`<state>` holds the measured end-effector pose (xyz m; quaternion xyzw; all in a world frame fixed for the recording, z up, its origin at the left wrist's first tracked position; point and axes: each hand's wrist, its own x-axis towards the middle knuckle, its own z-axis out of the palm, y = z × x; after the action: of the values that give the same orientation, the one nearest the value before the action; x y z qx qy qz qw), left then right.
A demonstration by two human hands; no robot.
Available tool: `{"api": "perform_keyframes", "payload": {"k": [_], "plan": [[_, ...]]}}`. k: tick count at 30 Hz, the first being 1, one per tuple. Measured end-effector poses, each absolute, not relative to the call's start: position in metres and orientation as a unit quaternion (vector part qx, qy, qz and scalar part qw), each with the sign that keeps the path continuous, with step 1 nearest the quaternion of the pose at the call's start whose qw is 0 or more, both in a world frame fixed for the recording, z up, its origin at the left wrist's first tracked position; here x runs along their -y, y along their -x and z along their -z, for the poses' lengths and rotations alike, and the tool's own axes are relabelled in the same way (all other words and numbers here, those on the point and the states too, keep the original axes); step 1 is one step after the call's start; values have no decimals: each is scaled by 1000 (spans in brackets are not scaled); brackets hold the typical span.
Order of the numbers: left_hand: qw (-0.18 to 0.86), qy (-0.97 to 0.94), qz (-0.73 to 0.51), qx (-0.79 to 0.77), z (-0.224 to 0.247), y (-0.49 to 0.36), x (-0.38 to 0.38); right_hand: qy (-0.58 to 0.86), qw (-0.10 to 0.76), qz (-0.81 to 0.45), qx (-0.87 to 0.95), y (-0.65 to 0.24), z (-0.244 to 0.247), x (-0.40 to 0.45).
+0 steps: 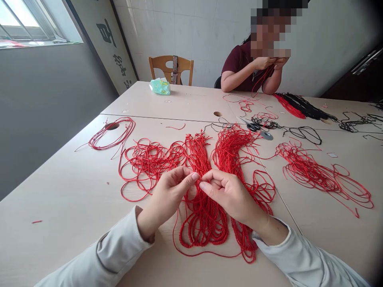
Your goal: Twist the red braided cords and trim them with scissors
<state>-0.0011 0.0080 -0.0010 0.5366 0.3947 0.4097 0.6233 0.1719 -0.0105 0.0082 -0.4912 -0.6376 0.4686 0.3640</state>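
Note:
Two thick bundles of braided red cord lie in front of me, a middle bundle [206, 223] and a right bundle [229, 153]. Above the middle one, my left hand [172, 193] and my right hand [231, 195] meet at their fingertips, each pinched closed. Red cord shows at the fingertips, but it blends with the bundle behind, so the exact piece held is hard to make out. A loose tangle of thin red cord [146, 159] spreads left of the hands. One thin red strand curves across the table below them.
On the table [74, 191] are a coiled red cord [112, 139], another red tangle [317, 171], scissors [253, 126], a grey disc [266, 135], black cords [305, 105] and a tissue pack [160, 86]. Across sits a person [243, 67] handling red cord. A wooden chair [187, 65] stands behind.

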Motion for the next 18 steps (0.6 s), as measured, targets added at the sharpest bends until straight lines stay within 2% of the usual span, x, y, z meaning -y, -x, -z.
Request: {"api": "perform_keyframes", "payload": {"k": [10,18], "plan": [[448,-696,-346,-442,-5,-2,0,425,456,-570,536,-174,-5,7],[536,-654,-323,-425,-5,-4,1,433,493,-598,460,-174,-8,5]]}}
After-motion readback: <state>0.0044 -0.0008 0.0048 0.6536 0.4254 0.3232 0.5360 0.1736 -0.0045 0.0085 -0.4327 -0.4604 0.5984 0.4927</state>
